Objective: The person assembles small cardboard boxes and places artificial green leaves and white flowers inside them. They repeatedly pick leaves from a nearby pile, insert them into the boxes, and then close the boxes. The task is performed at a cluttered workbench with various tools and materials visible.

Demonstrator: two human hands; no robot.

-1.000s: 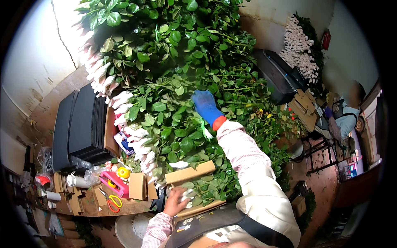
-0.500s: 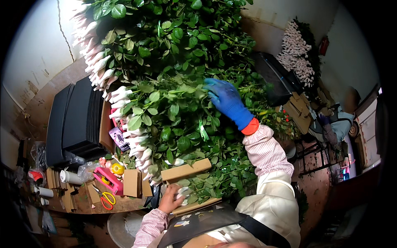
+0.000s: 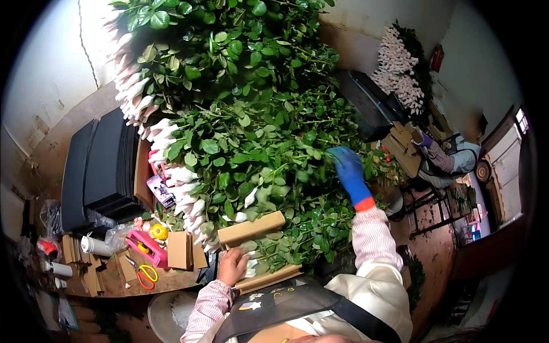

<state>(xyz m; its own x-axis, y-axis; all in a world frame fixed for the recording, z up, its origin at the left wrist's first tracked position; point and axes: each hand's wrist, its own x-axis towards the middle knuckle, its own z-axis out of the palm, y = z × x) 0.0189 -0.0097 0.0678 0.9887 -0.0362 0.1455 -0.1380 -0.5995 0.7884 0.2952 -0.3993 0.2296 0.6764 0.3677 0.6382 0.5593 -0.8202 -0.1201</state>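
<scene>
My right hand (image 3: 350, 174), in a blue glove, is closed on the stem end of a leafy rose stem (image 3: 303, 157) over the green pile. A white-sleeved bud (image 3: 250, 197), probably of that stem, hangs blurred to its left. At the front, my bare left hand (image 3: 233, 266) curls against white-sleeved rose heads (image 3: 250, 266), fingers partly hidden. These heads and their leafy stems lie between a tan cardboard piece (image 3: 251, 228) and another cardboard strip (image 3: 271, 279) nearest my body. Behind them spreads a large pile of roses (image 3: 229, 137), sleeved heads facing left.
Left on the table are black sheets (image 3: 114, 163), yellow-handled scissors (image 3: 147, 274), a pink tape dispenser (image 3: 147, 248), a cardboard box (image 3: 180, 250) and a white cup (image 3: 96, 246). A co-worker (image 3: 460, 151) is at the far right, near a black frame (image 3: 429, 211).
My right hand has moved right and toward me, drawing a stem out over the pile. A white-sleeved bud now shows above the cardboard. My left hand stays by the front heads.
</scene>
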